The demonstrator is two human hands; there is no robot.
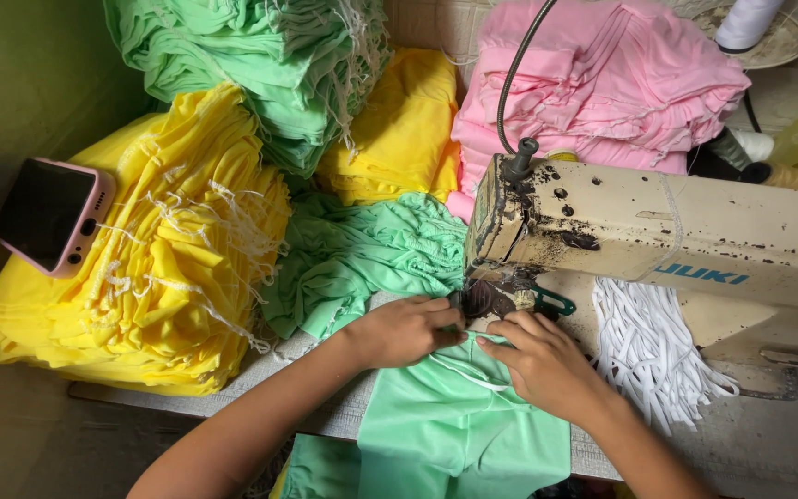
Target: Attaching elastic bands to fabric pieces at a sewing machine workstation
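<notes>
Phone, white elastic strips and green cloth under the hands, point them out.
phone [43,211], head view, middle of its dark screen
white elastic strips [644,346], head view, middle of the bundle
green cloth [454,425], head view, flat middle part

Both forearms enter from the bottom of the frame and meet near the centre. The left hand comes from the lower left, palm down, with its fingers curled and pinched together at the tips. The right hand comes from the lower right, also palm down, fingers stretched forward. The fingertips of the two hands are almost touching.
</notes>
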